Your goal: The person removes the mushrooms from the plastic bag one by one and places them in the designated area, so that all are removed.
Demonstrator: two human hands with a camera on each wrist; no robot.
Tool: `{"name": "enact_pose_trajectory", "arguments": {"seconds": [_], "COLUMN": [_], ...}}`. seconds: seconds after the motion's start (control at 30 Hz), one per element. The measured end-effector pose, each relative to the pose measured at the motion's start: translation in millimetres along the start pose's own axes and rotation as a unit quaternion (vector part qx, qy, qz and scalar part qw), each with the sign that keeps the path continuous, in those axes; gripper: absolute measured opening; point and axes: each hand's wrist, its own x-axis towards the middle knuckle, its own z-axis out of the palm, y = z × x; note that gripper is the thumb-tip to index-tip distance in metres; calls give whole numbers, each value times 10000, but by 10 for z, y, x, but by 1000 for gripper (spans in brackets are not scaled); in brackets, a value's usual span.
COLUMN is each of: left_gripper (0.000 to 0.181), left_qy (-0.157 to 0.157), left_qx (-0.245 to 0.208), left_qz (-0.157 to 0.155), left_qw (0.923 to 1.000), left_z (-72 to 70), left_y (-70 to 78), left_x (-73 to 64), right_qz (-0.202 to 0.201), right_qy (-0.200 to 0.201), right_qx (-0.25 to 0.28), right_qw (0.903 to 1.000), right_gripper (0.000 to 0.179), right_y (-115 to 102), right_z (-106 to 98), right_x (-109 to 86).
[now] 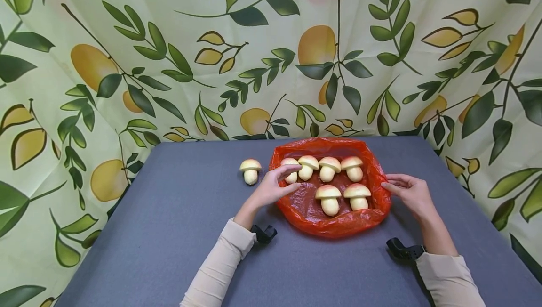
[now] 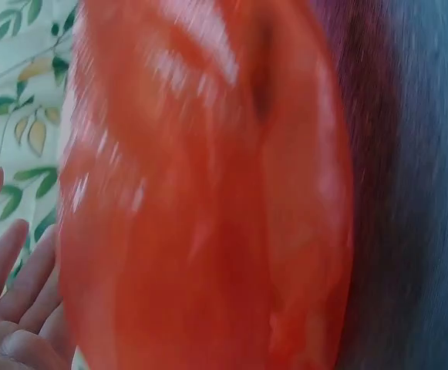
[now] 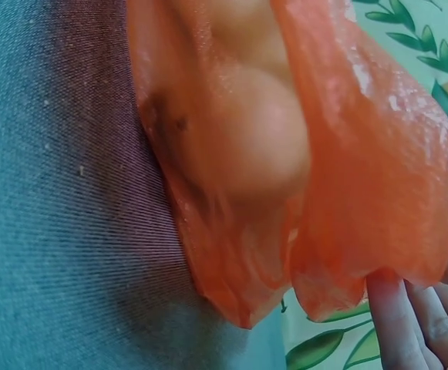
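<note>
A red plastic bag lies spread wide on the table, its rim rolled outward. Several toy mushrooms with pale stems and reddish-cream caps lie inside, most in a row at the back and two nearer the front. My left hand reaches over the bag's left rim, thumb and fingers apart, in front of the leftmost mushroom. In the left wrist view its fingers are spread with nothing between them. On the bag's right edge, my right hand pinches the red plastic between thumb and fingers.
One more mushroom stands on the grey table, left of the bag. A fabric backdrop with leaves and fruit hangs behind and along both sides. Black straps are on both wrists.
</note>
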Motion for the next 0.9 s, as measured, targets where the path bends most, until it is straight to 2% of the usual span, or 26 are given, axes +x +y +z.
{"name": "enact_pose_trajectory", "arguments": {"seconds": [0.17, 0.4, 0.57, 0.77, 0.9], "left_gripper": [48, 49, 52, 51, 54], "left_qy": [-364, -725, -777, -803, -825], "left_qx": [342, 903, 1133, 1345, 1303], "left_qz": [27, -235, -419, -253, -526], "left_qw": [9987, 9930, 9896, 9873, 9866], "left_z": [166, 356, 453, 519, 593], "left_y": [-31, 3, 18, -23, -61], "left_x": [50, 135, 207, 253, 283], "right_qz": [18, 6, 17, -20, -89], "right_qy": [-163, -254, -345, -406, -398], "right_qx": [-144, -228, -326, -366, -492], "right_qw": [9998, 9994, 9989, 9985, 9980], "right_gripper": [46, 39, 49, 44, 49], "right_y": [-26, -27, -13, -6, -8], "right_z": [0, -24, -27, -17, 4], "right_x": [-2, -92, -119, -115, -108]}}
